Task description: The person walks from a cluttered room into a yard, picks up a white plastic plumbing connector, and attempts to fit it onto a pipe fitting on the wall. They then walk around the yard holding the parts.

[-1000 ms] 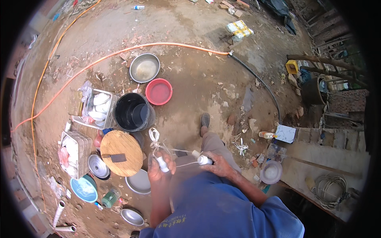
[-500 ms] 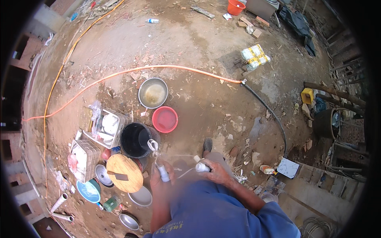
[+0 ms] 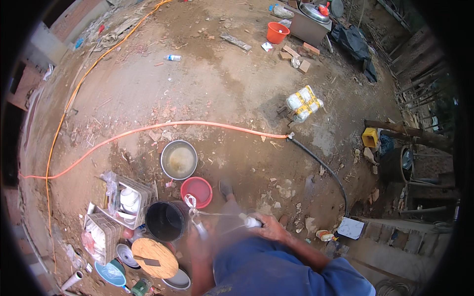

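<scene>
My left hand [image 3: 198, 246] is closed around a short white plastic tube [image 3: 201, 230], held upright and tilted in front of my body. A looped, knotted white cord [image 3: 191, 201] stands above the tube's upper end. My right hand [image 3: 272, 230] grips a white plastic pipe fitting [image 3: 252, 222] with a short stub on its side. Thin white string [image 3: 217, 214] stretches between the two pieces, and a second strand slants lower down. Motion blurs the left fingers somewhat.
A black bucket [image 3: 149, 220], red basin [image 3: 210, 190] and metal basin [image 3: 193, 166] stand at my left front. Beside them are crates of dishes [image 3: 109, 245] and a round wooden board with a cleaver [image 3: 165, 269]. An orange hose [image 3: 212, 123] crosses the ground ahead.
The view has tilted up and shifted right, so the ground things appear lower and further left. Both hands keep hold of their white pieces; the string between them looks straighter and tighter.
</scene>
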### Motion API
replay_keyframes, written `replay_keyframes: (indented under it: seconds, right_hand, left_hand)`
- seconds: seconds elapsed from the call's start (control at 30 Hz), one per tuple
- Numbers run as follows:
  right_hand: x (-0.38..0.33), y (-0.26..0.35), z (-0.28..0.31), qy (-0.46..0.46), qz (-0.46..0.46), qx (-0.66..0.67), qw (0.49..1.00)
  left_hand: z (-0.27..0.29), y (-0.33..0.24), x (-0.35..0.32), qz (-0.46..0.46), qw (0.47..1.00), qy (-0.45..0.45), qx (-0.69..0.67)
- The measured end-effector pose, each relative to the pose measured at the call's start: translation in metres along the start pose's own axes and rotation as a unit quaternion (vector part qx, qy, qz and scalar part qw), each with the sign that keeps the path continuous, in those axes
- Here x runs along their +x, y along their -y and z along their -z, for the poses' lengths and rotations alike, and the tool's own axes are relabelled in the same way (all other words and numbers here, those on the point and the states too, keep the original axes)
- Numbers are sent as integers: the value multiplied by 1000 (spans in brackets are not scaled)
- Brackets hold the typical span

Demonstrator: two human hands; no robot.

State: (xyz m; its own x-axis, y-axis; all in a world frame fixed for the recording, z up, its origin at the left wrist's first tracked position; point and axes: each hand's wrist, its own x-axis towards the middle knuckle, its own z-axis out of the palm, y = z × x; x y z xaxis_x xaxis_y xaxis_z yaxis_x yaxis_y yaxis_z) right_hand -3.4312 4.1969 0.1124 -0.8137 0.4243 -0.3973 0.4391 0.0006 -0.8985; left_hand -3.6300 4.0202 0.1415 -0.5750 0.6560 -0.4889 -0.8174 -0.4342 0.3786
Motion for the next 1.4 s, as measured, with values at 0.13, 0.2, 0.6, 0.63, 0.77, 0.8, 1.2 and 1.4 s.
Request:
replay_keyframes:
  seconds: [0.13, 0.2, 0.6, 0.63, 0.77, 0.8, 1.2, 1.4]
  right_hand:
    - [43, 28, 20, -17, 3, -1, 1000]
    - [63, 53, 30, -26, 15, 4, 1000]
    - [157, 107, 89, 10, -30, 1, 999]
    - [168, 106, 95, -3, -5, -8, 1000]
    - [219, 112, 128, -5, 46, -21, 999]
    - [230, 116, 137, 7, 46, -19, 999]
    - [338, 134, 225, 69, 61, -82, 992]
    - [410, 171, 226, 127, 17, -140, 982]
  left_hand:
    - [-36, -20, 57, 2, 998, 49, -26]
    - [-45, -36, 80, 5, 997, 79, -14]
    - [-120, -72, 209, 56, 982, 152, -95]
    - [-127, -73, 217, 53, 985, 142, -86]
    - [-151, -75, 248, 9, 988, 140, -67]
    - [-157, -76, 254, 4, 988, 136, -67]
    - [-214, -63, 332, -53, 995, 35, -75]
    - [-201, -94, 378, -61, 992, 9, -112]
